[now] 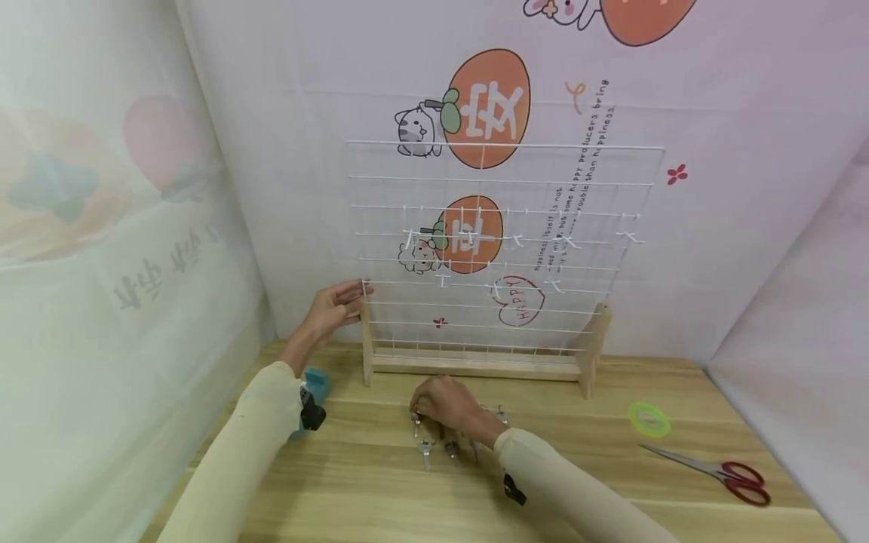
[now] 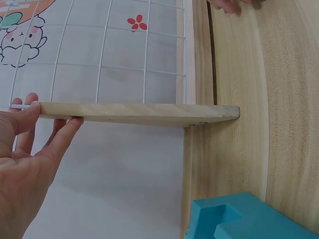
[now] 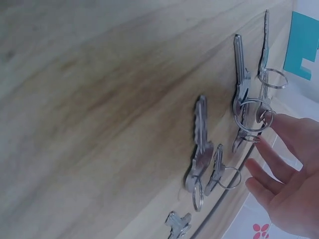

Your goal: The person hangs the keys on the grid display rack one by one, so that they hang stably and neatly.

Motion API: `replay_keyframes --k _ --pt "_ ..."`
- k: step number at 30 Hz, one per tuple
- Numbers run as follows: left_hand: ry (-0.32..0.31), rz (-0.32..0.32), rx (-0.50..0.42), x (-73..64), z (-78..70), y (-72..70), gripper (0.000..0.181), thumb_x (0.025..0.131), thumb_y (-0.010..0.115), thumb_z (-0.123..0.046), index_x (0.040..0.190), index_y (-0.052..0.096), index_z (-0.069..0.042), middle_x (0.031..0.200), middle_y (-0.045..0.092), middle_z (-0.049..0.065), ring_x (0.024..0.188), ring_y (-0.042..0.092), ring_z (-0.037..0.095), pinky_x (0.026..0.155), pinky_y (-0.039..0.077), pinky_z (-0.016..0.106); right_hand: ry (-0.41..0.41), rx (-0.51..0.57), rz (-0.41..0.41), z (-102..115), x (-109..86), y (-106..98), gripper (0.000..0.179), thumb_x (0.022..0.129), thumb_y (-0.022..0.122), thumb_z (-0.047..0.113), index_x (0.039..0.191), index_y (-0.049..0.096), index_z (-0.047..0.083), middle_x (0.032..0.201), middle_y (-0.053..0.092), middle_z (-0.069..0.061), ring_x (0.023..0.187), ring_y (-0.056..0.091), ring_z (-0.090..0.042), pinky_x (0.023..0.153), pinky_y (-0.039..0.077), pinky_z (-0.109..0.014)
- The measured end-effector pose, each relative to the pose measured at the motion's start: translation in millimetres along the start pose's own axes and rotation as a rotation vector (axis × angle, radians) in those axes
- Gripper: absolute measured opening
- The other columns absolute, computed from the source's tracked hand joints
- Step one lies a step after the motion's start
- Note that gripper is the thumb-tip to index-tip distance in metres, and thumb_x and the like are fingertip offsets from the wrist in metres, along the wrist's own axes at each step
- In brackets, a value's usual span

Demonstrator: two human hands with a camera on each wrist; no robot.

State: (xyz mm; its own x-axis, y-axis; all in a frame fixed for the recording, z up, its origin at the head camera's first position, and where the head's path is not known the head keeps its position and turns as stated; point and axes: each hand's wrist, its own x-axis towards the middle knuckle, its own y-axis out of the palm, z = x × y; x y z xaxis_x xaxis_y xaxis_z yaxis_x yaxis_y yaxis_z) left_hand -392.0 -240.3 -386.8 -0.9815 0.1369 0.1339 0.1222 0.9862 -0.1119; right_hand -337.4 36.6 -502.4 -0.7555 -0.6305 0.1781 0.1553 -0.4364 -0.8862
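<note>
My left hand (image 1: pixel 337 302) pinches the top of the wooden side support (image 2: pixel 139 112) of a stand, thumb on one face and fingers on the other. That stand holds an upright white wire grid (image 1: pixel 421 260), hung with several small white hooks (image 1: pixel 566 240). Down on the table, my right hand (image 1: pixel 448 400) has its fingertips around the head of a metal key (image 3: pixel 264 94). Other keys with split rings, such as one key (image 3: pixel 200 144) and another key (image 3: pixel 241 74), lie beside it. Part of the key group is hidden under my right wrist in the head view.
Scissors with red handles (image 1: pixel 743 483) lie on the right of the wooden table (image 1: pixel 380 505). Behind them is a yellow-green ring (image 1: pixel 649 419). A teal object (image 2: pixel 244 219) sits at the left, below my left forearm. Printed white cloth (image 1: pixel 305 98) surrounds the table.
</note>
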Motion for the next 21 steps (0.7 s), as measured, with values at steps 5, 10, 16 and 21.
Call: replay_keyframes --k 5,10,16,21 --pt "0.003 -0.003 0.000 -1.5 1.4 1.3 0.052 0.106 0.054 0.003 0.156 0.045 -0.005 0.153 0.053 0.017 0.144 0.046 0.035 0.111 0.048 0.051 0.015 0.041 -0.009 2.6 -5.3 -5.8 0.009 0.097 0.075 0.011 0.101 0.083 0.011 0.098 0.080 0.001 0.059 0.055 0.006 0.051 0.048 -0.014" --pt "-0.013 0.000 -0.011 -3.2 2.8 2.6 0.052 0.107 0.054 0.001 0.157 0.043 -0.005 0.154 0.051 0.018 0.147 0.043 0.036 0.113 0.046 0.053 0.012 0.047 -0.008 2.9 -9.3 -10.5 0.010 0.098 0.075 0.012 0.104 0.083 0.012 0.101 0.080 0.000 0.067 0.062 0.004 0.052 0.049 -0.014" --pt "-0.019 -0.005 -0.011 -3.9 2.1 3.0 0.052 0.107 0.054 0.001 0.158 0.042 -0.004 0.155 0.051 0.017 0.146 0.043 0.036 0.113 0.045 0.055 -0.046 0.055 -0.030 4.0 -11.4 -20.0 0.011 0.099 0.074 0.012 0.105 0.082 0.011 0.102 0.079 0.001 0.084 0.070 -0.001 0.067 0.055 -0.012" --pt "-0.021 -0.006 -0.003 -3.2 0.2 2.8 0.052 0.107 0.053 0.001 0.157 0.043 -0.004 0.155 0.051 0.017 0.146 0.044 0.035 0.112 0.045 0.055 -0.086 0.052 -0.044 12.2 -9.5 -34.8 0.009 0.097 0.076 0.012 0.103 0.082 0.009 0.097 0.080 0.000 0.077 0.070 -0.002 0.068 0.055 -0.013"
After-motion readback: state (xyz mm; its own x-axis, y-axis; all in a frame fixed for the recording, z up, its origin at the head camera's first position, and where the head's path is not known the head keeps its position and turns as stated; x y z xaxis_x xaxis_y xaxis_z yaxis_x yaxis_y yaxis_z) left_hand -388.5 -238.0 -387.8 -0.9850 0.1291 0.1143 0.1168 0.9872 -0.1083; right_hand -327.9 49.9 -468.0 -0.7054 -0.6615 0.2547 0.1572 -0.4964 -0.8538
